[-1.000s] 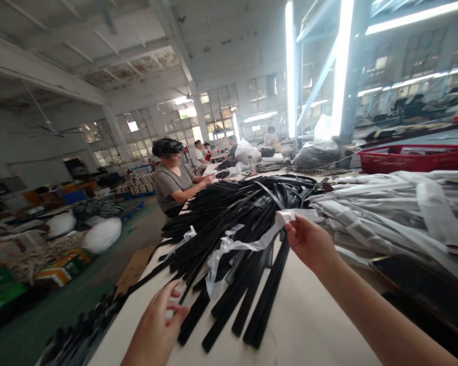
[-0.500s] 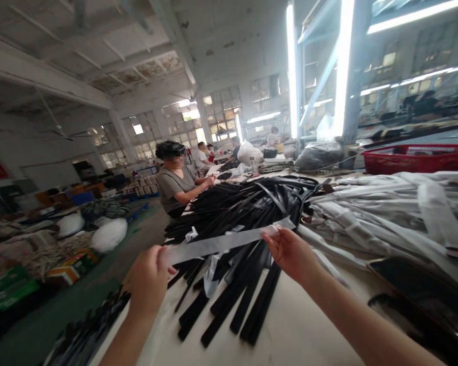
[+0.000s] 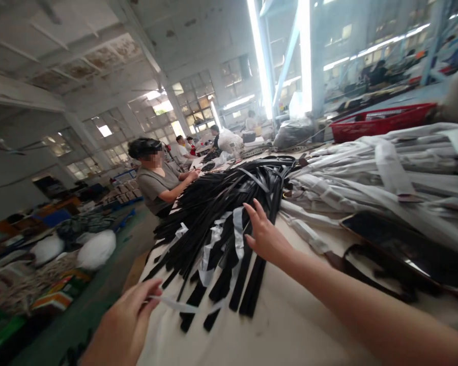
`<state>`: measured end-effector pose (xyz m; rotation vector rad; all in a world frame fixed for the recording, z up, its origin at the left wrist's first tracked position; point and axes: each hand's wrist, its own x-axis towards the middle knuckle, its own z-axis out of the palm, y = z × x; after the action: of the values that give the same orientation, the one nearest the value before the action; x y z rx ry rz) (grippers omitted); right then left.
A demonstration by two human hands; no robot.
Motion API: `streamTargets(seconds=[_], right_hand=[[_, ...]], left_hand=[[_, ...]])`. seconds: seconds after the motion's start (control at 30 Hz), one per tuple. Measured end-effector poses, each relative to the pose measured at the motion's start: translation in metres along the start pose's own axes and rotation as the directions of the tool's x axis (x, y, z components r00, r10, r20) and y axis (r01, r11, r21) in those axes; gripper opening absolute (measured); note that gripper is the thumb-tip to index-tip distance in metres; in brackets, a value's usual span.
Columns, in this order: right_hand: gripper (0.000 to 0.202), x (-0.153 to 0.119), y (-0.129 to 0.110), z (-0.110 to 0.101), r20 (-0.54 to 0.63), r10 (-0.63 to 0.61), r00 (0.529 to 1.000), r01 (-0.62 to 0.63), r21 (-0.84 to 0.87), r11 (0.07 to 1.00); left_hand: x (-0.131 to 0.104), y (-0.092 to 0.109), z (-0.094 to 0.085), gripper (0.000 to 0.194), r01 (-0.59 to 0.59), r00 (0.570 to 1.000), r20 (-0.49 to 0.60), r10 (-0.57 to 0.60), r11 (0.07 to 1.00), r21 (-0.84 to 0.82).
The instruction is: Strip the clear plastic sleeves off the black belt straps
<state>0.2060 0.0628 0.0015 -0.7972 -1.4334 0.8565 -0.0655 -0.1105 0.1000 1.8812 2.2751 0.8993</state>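
A translucent white strip (image 3: pixel 238 236) hangs in a loop over a pile of black straps (image 3: pixel 209 203) and curls down toward the left. My left hand (image 3: pixel 124 317), low at the left, pinches an end of white strip between thumb and fingers. Over the straps' right side, my right hand (image 3: pixel 265 235) has its fingers apart and holds nothing; the strip's upper end is just left of its fingertips. More crumpled white strips lie among the black straps.
White-wrapped straps (image 3: pixel 347 173) are heaped at the right, beside a dark phone-like slab (image 3: pixel 400 249). A red basket (image 3: pixel 381 119) stands behind them. Across the table, a person (image 3: pixel 156 178) works at the far left edge. White bags (image 3: pixel 96 249) lie on the floor.
The strip was stretched between both hands; my right hand has let go and opened, and the strip has dropped into curls. My left hand has moved down and left. The view has shifted right.
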Motion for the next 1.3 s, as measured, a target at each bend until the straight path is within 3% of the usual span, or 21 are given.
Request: streamTargets(seconds=[0.03,0.1,0.17,0.2,0.27,0.33,0.4,0.47,0.53,0.63,0.7,0.8,0.87,0.97,1.1,1.3], right_hand=[[0.069,-0.010,-0.008,0.006,0.119,-0.109,0.987,0.121,-0.092,0.988],[0.055,-0.028,-0.023,0.018,0.401,-0.208,0.892,0.230,-0.007,0.973],[0.037,-0.043,-0.028,0.030,0.679,-0.103,0.727,0.006,0.144,0.990],[0.044,-0.047,-0.027,0.035,0.752,-0.004,0.659,-0.152,0.139,0.979],[0.060,-0.047,-0.018,0.043,0.787,0.175,0.591,-0.429,0.123,0.895],[0.069,-0.039,-0.007,0.046,0.778,0.257,0.574,-0.591,0.177,0.787],[0.072,-0.029,0.000,0.046,0.772,0.262,0.579,-0.661,0.256,0.705],[0.072,-0.023,0.003,0.045,0.761,0.268,0.591,-0.692,0.307,0.654],[0.071,-0.023,0.002,0.045,0.786,0.259,0.561,-0.726,0.317,0.611],[0.068,-0.031,-0.001,0.047,0.854,0.223,0.470,-0.772,0.275,0.573],[0.063,-0.037,-0.001,0.048,0.833,0.246,0.495,-0.743,0.260,0.617],[0.057,-0.041,0.000,0.049,0.681,0.329,0.654,-0.621,0.235,0.748],[0.052,-0.042,0.000,0.049,0.612,0.353,0.708,-0.563,0.187,0.805],[0.046,-0.043,0.000,0.050,0.603,0.367,0.709,-0.529,0.110,0.841],[0.042,-0.045,0.002,0.051,0.601,0.406,0.688,-0.510,0.003,0.860],[0.038,-0.046,0.005,0.049,0.612,0.458,0.645,-0.567,-0.020,0.824]], left_hand=[[0.002,0.012,0.009,0.023,-0.041,0.998,0.046,0.041,0.999,0.004],[0.011,0.035,0.028,0.020,-0.073,0.987,0.143,0.075,0.997,-0.023],[0.025,0.051,0.047,0.027,-0.071,0.980,0.179,0.087,0.993,-0.092],[0.033,0.056,0.058,0.032,-0.060,0.980,0.181,0.087,0.987,-0.152],[0.049,0.060,0.080,0.043,0.006,0.983,0.171,0.060,0.933,-0.359],[0.061,0.059,0.103,0.054,0.136,0.981,0.193,-0.017,0.769,-0.625],[0.067,0.056,0.122,0.058,0.291,0.953,0.291,-0.086,0.527,-0.798],[0.069,0.054,0.135,0.052,0.403,0.912,0.398,-0.095,0.382,-0.832],[0.067,0.054,0.141,0.043,0.450,0.892,0.439,-0.111,0.328,-0.831],[0.063,0.052,0.143,0.035,0.453,0.891,0.421,-0.167,0.284,-0.845],[0.062,0.047,0.143,0.032,0.438,0.899,0.400,-0.180,0.299,-0.848],[0.060,0.036,0.145,0.027,0.390,0.920,0.368,-0.135,0.404,-0.827],[0.058,0.030,0.146,0.024,0.341,0.932,0.356,-0.067,0.490,-0.802],[0.055,0.029,0.145,0.024,0.299,0.926,0.376,0.026,0.558,-0.774],[0.051,0.035,0.142,0.021,0.293,0.919,0.391,0.039,0.595,-0.748],[0.048,0.036,0.147,0.023,0.386,0.889,0.457,0.007,0.526,-0.758]])
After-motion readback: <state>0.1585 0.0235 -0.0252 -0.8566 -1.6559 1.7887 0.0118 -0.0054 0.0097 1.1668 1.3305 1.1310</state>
